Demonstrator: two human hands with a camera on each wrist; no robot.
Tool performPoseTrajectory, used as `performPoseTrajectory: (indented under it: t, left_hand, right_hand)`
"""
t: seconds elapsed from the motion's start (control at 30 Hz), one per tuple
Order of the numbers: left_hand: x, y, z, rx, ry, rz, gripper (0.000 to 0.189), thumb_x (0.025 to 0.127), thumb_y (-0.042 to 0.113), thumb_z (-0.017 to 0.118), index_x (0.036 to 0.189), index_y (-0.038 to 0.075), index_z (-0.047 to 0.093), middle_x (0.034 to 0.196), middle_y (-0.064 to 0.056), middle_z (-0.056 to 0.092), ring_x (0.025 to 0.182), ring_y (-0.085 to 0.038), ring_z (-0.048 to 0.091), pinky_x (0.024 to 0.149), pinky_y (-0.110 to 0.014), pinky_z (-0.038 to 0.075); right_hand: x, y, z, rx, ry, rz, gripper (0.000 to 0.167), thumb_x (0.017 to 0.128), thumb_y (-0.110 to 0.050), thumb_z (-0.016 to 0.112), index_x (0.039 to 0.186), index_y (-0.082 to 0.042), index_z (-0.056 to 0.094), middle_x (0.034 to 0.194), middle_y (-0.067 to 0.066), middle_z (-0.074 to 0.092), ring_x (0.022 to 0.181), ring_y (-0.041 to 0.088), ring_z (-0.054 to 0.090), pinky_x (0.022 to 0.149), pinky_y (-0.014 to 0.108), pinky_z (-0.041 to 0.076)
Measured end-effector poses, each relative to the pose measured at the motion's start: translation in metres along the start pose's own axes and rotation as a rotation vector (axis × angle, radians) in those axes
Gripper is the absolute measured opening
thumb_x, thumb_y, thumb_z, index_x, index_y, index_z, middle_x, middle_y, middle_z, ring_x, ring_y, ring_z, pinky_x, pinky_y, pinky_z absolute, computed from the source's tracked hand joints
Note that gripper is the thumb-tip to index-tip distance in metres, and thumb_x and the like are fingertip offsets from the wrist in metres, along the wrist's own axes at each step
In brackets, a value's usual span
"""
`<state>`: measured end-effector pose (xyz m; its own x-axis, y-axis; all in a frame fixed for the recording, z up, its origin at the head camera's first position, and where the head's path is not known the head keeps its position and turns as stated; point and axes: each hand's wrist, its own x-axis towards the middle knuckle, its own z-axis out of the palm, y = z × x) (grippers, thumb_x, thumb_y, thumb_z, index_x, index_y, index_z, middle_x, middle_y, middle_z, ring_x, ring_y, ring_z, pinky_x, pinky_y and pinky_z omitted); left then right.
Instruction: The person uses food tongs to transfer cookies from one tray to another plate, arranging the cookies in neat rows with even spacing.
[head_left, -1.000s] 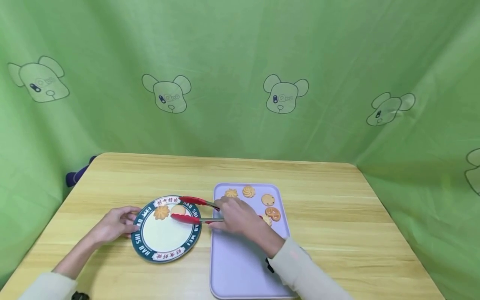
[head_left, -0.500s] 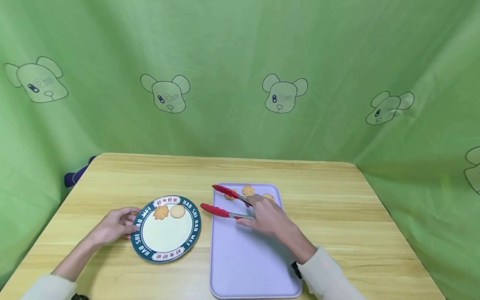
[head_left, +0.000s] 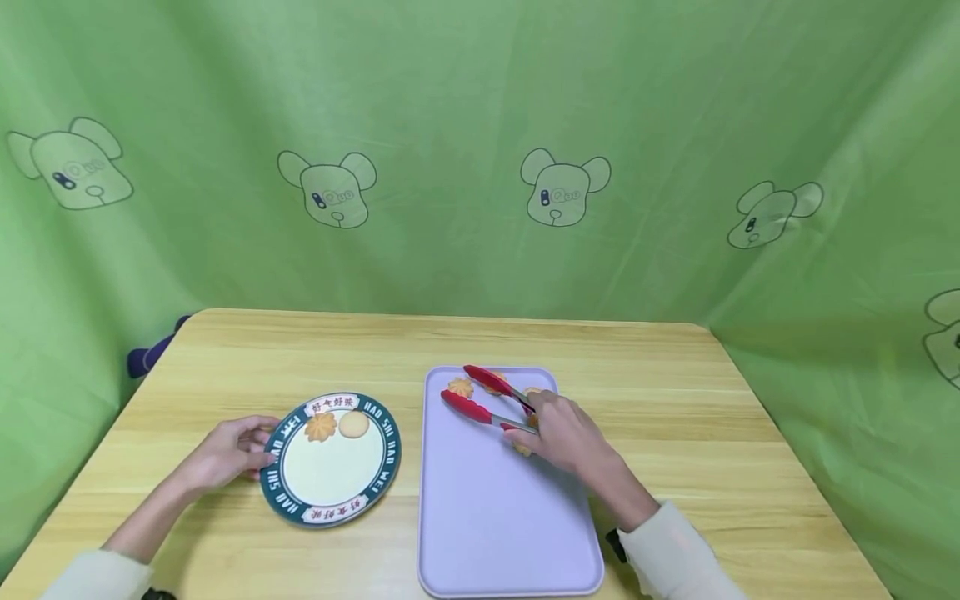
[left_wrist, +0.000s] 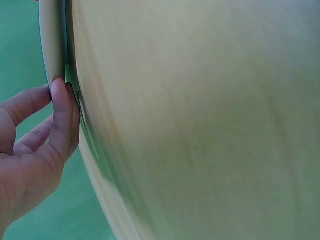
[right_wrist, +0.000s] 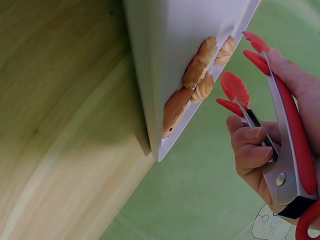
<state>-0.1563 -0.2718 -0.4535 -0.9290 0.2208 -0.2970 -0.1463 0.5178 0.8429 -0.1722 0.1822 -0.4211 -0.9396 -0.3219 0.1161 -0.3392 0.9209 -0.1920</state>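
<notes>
Plate (left_wrist: 52, 42) only partly within left-wrist view.

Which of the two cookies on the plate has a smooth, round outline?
The paler cookie, nearer the lavender tray: its edge is plain and circular, while the darker cookie beside it has a fluted, flower-like edge.

Plate (head_left: 332, 477), "HAO SHI HAO WEI" (plus Chinese)

left hand (head_left: 225, 452): bare
right hand (head_left: 564, 429): bare
left sleeve (head_left: 97, 577): off-white
right sleeve (head_left: 678, 554): off-white, plain
left wrist piece (head_left: 157, 594): black, cropped
right wrist piece (head_left: 617, 546): black, small
</notes>
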Motion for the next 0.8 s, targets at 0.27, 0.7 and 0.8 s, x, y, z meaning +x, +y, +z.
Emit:
performPoseTrajectory:
  t: [0.27,0.7,0.8]
  left_hand:
    - [0.0,0.001,0.0,-0.002,0.001,0.002,0.06,0.083,-0.003,0.063,0.135,-0.016,0.035,0.106,-0.023,0.056,0.082,-0.02,0.062,0.065,-0.029,0.06]
    - [0.0,0.001,0.0,0.005,0.005,0.005,0.059,0.082,-0.003,0.063,0.134,-0.016,0.037,0.105,-0.023,0.057,0.082,-0.02,0.062,0.064,-0.029,0.06]
    - [0.0,0.0,0.0,0.003,0.003,0.005,0.059,0.082,-0.004,0.063,0.134,-0.016,0.037,0.105,-0.023,0.057,0.082,-0.02,0.062,0.064,-0.029,0.06]
  right_hand:
    - [0.001,-0.005,0.001,-0.03,0.012,-0.001,0.049,0.077,-0.044,0.075,0.093,-0.001,0.059,0.065,0.002,0.044,0.055,0.014,0.042,0.045,0.021,0.035]
    - [0.003,-0.012,0.001,-0.053,-0.001,0.025,0.044,0.079,-0.04,0.074,0.087,0.0,0.058,0.064,0.003,0.044,0.052,0.015,0.042,0.041,0.021,0.033]
    - [0.003,-0.011,0.002,-0.047,0.0,0.029,0.044,0.079,-0.041,0.074,0.087,-0.001,0.058,0.063,0.003,0.043,0.051,0.014,0.041,0.04,0.02,0.031]
